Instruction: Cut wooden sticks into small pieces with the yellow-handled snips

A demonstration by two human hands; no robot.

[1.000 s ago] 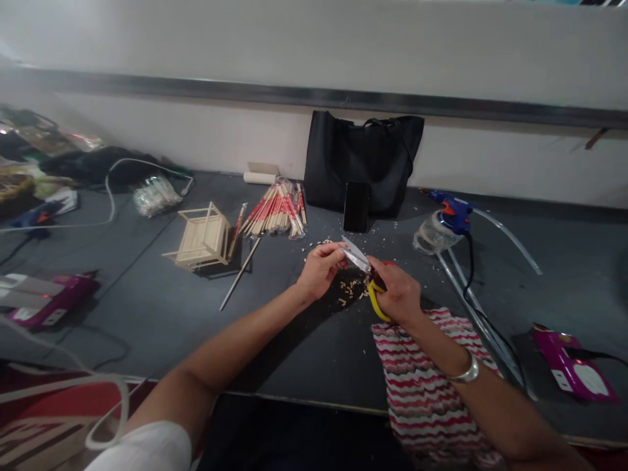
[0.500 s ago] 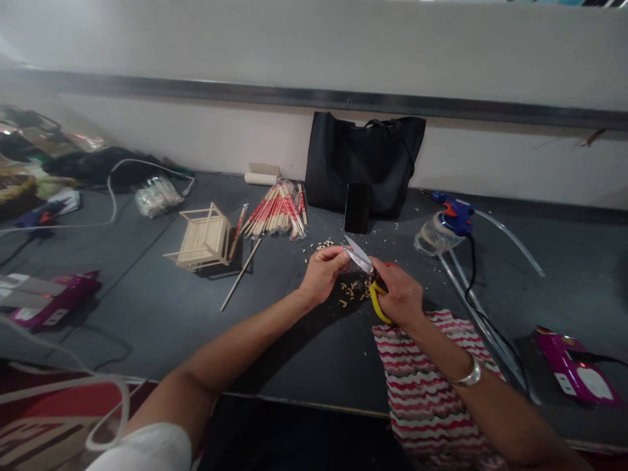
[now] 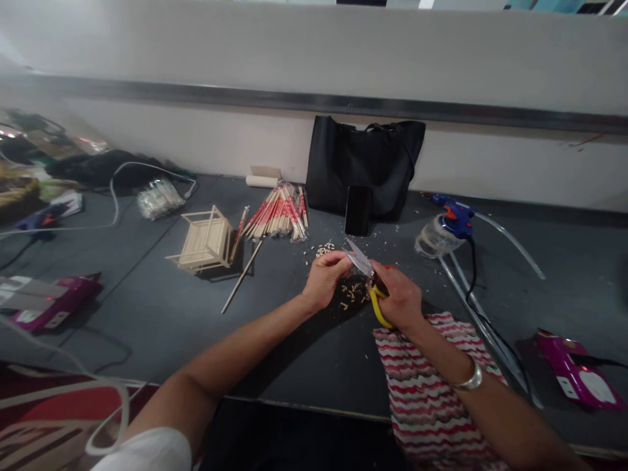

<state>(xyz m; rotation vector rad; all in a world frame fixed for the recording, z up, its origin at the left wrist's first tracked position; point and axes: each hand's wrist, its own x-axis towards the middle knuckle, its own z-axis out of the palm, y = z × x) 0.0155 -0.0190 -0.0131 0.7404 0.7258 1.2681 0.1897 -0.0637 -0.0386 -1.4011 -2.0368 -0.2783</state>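
Note:
My right hand (image 3: pixel 400 297) grips scissors (image 3: pixel 360 260) with yellow and red handles, their blades parted and pointing up and left. Close to the blades, my left hand (image 3: pixel 325 278) is closed in a pinch; whatever lies between its fingers is too small to make out. Small cut wooden bits (image 3: pixel 350 294) lie below the blades, and more pale bits (image 3: pixel 324 248) are piled just beyond my left hand. To the left stands a small chair-like frame of wooden sticks (image 3: pixel 206 242). A single stick (image 3: pixel 241 276) lies beside it.
Wrapped chopsticks (image 3: pixel 279 212) fan out behind. A phone (image 3: pixel 358 210) leans on a black bag (image 3: pixel 366 163). On the right are a blue glue gun (image 3: pixel 454 216), clear glue sticks (image 3: pixel 478 314), a striped cloth (image 3: pixel 432 392) and a purple power box (image 3: pixel 576 369). A bag of clear sticks (image 3: pixel 159 198) lies left.
The view has tilted up slightly, so everything sits a little lower. Both hands and the scissors keep nearly the same pose, blades still parted.

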